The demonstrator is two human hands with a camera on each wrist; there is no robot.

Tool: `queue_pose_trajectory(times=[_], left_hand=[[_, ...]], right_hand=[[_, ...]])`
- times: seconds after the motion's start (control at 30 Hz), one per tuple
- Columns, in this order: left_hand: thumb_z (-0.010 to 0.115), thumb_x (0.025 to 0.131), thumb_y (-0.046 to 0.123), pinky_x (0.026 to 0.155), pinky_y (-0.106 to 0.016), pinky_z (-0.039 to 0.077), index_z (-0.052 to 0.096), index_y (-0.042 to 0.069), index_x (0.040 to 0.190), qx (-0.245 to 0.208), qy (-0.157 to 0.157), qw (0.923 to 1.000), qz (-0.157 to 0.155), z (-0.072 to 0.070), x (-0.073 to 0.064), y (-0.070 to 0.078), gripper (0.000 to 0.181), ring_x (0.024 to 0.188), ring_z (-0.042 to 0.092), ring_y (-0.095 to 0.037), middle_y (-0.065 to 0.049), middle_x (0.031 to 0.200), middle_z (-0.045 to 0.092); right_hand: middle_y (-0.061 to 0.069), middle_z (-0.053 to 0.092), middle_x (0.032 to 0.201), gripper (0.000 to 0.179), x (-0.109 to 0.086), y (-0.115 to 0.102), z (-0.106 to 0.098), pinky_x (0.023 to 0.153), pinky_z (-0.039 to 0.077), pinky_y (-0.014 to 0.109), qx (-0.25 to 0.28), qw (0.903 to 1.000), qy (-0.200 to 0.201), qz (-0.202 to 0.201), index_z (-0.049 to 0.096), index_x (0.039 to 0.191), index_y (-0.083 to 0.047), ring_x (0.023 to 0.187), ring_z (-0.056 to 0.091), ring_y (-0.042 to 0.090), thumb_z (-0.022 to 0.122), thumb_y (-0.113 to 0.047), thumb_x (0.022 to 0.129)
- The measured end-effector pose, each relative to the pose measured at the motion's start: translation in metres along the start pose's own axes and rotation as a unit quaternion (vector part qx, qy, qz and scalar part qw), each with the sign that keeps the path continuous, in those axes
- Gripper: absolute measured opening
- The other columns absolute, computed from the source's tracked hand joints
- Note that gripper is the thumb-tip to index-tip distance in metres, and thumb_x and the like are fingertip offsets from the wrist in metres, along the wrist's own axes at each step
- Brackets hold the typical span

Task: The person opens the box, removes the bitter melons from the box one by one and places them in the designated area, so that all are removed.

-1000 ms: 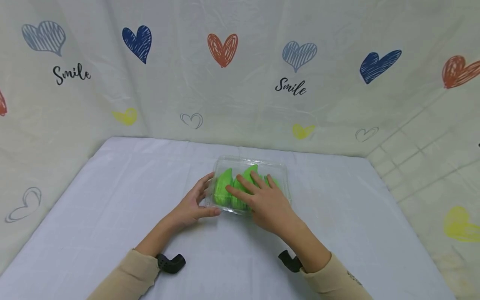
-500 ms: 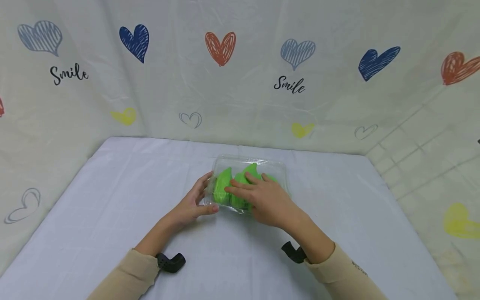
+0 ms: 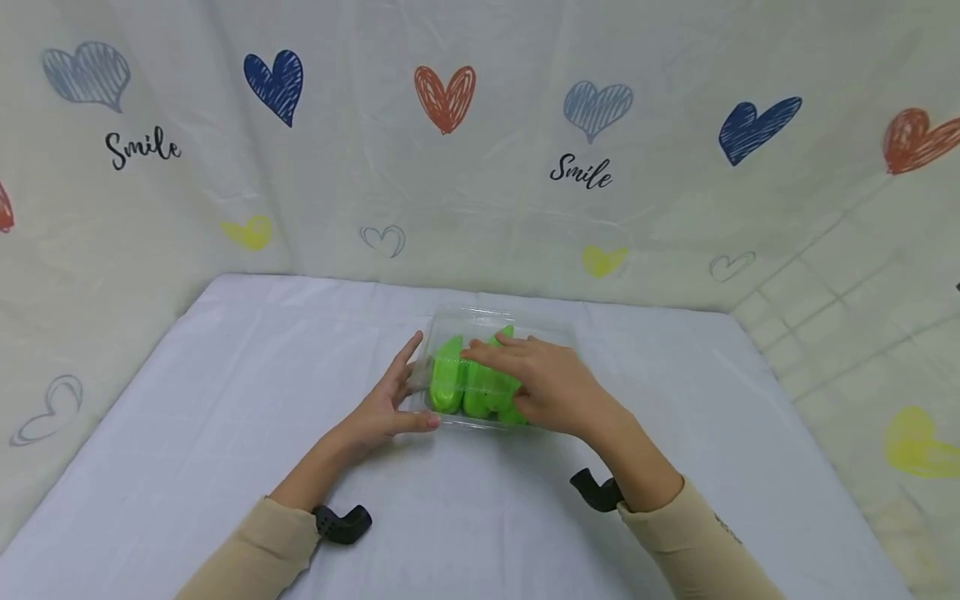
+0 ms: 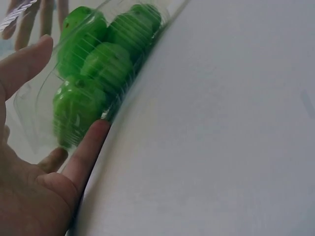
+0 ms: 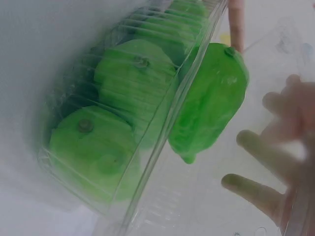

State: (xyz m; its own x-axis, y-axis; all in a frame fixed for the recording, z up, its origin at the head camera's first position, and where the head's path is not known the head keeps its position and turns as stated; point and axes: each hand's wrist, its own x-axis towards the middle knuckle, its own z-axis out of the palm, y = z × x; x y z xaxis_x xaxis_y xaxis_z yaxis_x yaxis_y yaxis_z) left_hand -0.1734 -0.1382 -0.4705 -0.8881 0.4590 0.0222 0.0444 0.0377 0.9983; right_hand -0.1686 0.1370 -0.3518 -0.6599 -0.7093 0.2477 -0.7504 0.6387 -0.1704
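Note:
A clear plastic clamshell container point(image 3: 468, 422) sits on the table holding several green mango-like fruits point(image 3: 447, 379). Its lid looks raised at the front. My left hand point(image 3: 382, 421) holds the container's left end, thumb along the front edge and index finger lifted; in the left wrist view that thumb point(image 4: 88, 147) meets the plastic. My right hand point(image 3: 558, 387) is over the right half, fingers stretched across the lid and hiding part of the fruit. In the right wrist view its fingers point(image 5: 256, 196) show hazily through the plastic, spread apart, beside a fruit point(image 5: 211, 98) that stands above the rim.
A white cloth point(image 3: 300, 358) covers the table. Behind it hangs a pale curtain point(image 3: 487, 208) printed with hearts and "Smile". Black wrist devices point(image 3: 343, 525) stick out below both beige sleeves point(image 3: 255, 546).
My right hand has shifted slightly right and up, its fingers drawing closer together, and the lid's front edge has risen. My left index finger has lifted; the left hand otherwise stays put.

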Motion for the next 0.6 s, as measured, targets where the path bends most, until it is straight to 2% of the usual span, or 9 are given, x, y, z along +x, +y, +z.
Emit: queue_pose_trajectory(times=[0.03,0.1,0.17,0.3,0.4,0.47,0.6], left_hand=[[0.083,0.082,0.019,0.105,-0.06,0.04,0.004,0.052,0.156,-0.009,0.0,0.9999,-0.005,0.0,0.0,-0.001,0.113,0.147,0.025,-0.043,-0.014,0.164,0.016],[0.076,0.088,0.021,0.102,-0.056,0.045,0.006,0.052,0.156,-0.027,0.001,0.9994,-0.02,-0.001,0.001,-0.001,0.102,0.146,0.027,-0.041,-0.012,0.164,0.015],[0.069,0.094,0.024,0.099,-0.051,0.049,0.013,0.05,0.156,-0.045,0.006,0.9984,-0.034,-0.002,0.001,-0.002,0.087,0.144,0.033,-0.037,-0.009,0.164,0.016],[0.056,0.103,0.025,0.089,-0.05,0.056,0.024,0.034,0.158,-0.086,-0.005,0.9957,-0.034,-0.003,0.003,-0.005,0.064,0.137,0.043,-0.037,-0.007,0.162,0.022],[0.053,0.104,0.021,0.084,-0.053,0.057,0.028,0.022,0.157,-0.104,-0.013,0.9944,-0.015,-0.003,0.004,-0.007,0.059,0.133,0.046,-0.038,-0.009,0.16,0.026],[0.054,0.104,0.021,0.083,-0.054,0.057,0.031,0.02,0.156,-0.109,-0.01,0.9939,-0.009,-0.003,0.004,-0.009,0.057,0.133,0.047,-0.037,-0.01,0.159,0.028],[0.058,0.102,0.018,0.083,-0.053,0.057,0.034,0.018,0.154,-0.113,0.0,0.9936,-0.01,-0.003,0.004,-0.01,0.058,0.134,0.046,-0.035,-0.013,0.158,0.03]], right_hand=[[-0.012,0.056,0.144,0.091,0.0,0.001,0.001,0.061,0.048,0.027,0.0,1.0,0.005,-0.001,0.054,0.143,-0.034,0.132,0.055,0.023,0.052,0.017,0.068],[-0.01,0.056,0.144,0.09,0.0,0.003,0.002,0.064,0.05,0.029,0.002,0.9999,0.013,-0.005,0.055,0.143,-0.033,0.131,0.056,0.022,0.052,0.017,0.068],[-0.006,0.057,0.144,0.09,0.0,0.005,0.002,0.06,0.048,0.028,0.004,0.9998,0.017,-0.01,0.055,0.143,-0.033,0.13,0.057,0.022,0.052,0.016,0.068],[0.0,0.058,0.144,0.088,0.0,0.008,-0.001,0.051,0.037,0.023,0.006,0.9997,0.017,-0.018,0.055,0.143,-0.033,0.126,0.06,0.022,0.053,0.014,0.068],[0.0,0.056,0.145,0.088,-0.001,0.01,-0.005,0.053,0.037,0.022,-0.003,0.9996,0.013,-0.025,0.055,0.143,-0.033,0.124,0.061,0.022,0.055,0.014,0.069],[0.0,0.055,0.146,0.087,0.0,0.011,-0.007,0.054,0.038,0.023,-0.008,0.9995,0.008,-0.03,0.055,0.143,-0.033,0.121,0.062,0.02,0.055,0.013,0.069],[-0.001,0.053,0.149,0.085,0.0,0.015,-0.012,0.054,0.039,0.023,-0.009,0.9993,-0.008,-0.036,0.055,0.144,-0.032,0.099,0.066,0.016,0.06,0.012,0.071]])
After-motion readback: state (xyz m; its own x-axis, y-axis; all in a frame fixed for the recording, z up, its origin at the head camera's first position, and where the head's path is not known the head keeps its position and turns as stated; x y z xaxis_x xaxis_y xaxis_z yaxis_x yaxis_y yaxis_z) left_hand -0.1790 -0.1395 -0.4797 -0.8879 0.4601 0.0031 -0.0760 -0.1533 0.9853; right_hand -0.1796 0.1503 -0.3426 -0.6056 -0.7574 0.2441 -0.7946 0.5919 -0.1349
